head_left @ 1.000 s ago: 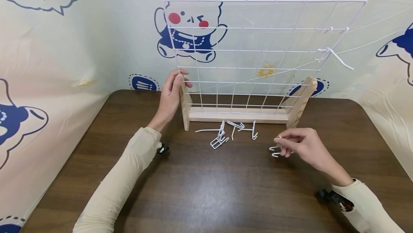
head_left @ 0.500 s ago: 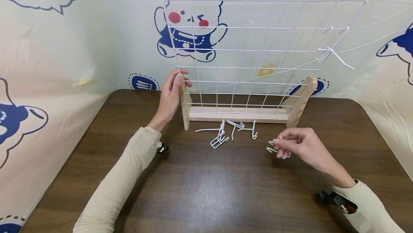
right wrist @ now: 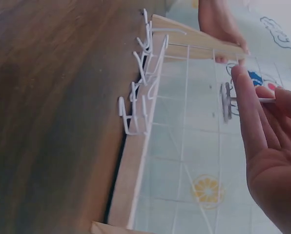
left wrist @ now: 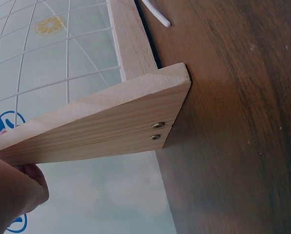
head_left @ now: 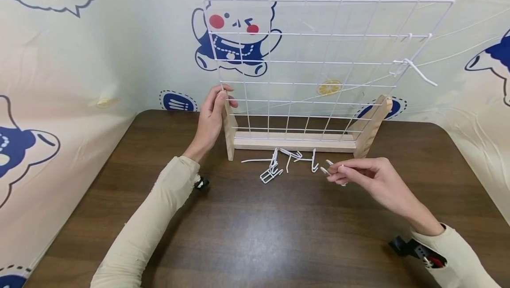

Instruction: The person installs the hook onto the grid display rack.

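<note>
Two screws, left-wrist view only, seemingly

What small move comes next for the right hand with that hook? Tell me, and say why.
Probably lift the white hook up toward the wire grid. The right hand pinches it in its fingers just above the table, while the left hand grips the wooden stand. One hook already hangs on the grid's right side, and more loose hooks lie in front.
</note>
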{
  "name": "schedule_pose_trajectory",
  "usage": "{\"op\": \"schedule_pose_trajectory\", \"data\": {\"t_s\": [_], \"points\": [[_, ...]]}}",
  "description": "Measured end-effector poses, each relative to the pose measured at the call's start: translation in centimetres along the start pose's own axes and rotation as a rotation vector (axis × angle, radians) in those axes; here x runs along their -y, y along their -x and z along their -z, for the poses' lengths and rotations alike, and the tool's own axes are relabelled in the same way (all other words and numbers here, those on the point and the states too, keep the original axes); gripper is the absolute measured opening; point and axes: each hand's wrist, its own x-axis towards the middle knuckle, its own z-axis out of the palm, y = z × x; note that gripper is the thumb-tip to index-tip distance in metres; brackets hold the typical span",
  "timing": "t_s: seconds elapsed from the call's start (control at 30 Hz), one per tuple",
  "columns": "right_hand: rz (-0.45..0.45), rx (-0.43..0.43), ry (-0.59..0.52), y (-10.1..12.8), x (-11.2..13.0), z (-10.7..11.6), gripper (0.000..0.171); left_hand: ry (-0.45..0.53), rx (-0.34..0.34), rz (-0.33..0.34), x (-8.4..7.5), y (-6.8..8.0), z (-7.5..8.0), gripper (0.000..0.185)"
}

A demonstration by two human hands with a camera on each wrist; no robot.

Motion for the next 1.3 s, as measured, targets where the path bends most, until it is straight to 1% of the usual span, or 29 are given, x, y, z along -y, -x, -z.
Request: {"op": "schedule_pose_trajectory", "data": {"t_s": [0.17, 0.43, 0.53, 0.63, 0.8, 1.0, 1.13, 1.23, 1.3], "points": [[0.036, -0.075, 0.064, -0.2, 1.0, -0.5, 0.021, 0.005, 0.002, -0.002, 0.1, 0.1, 0.0, 0.032], [0.055, -0.132, 0.054, -0.7, 2.4, -0.8, 0.022, 0.008, 0.001, 0.001, 0.1, 0.2, 0.0, 0.032], [0.09, -0.143, 0.05, -1.0, 2.8, -1.0, 0.023, 0.01, 0.0, -0.002, 0.1, 0.2, -0.1, 0.031], [0.141, -0.154, 0.018, -1.3, 3.0, -1.2, 0.024, 0.016, 0.004, -0.003, 0.1, 0.2, -0.2, 0.03], [0.217, -0.193, 0.001, -1.8, 3.6, -1.3, 0.025, 0.031, 0.014, 0.006, 0.1, 0.1, -0.3, 0.031], [0.257, -0.207, 0.025, -2.5, 5.4, -1.9, 0.025, 0.028, 0.01, 0.014, 0.1, 0.0, -0.3, 0.031], [0.281, -0.224, 0.065, -2.9, 6.6, -2.4, 0.024, 0.029, 0.003, 0.01, 0.2, 0.1, -0.2, 0.032], [0.308, -0.249, 0.06, -3.2, 6.9, -2.5, 0.025, 0.027, -0.002, 0.012, 0.2, 0.0, -0.1, 0.032], [0.322, -0.269, 0.052, -3.4, 6.6, -2.4, 0.024, 0.031, -0.001, 0.014, 0.3, 0.0, 0.0, 0.032]]}}
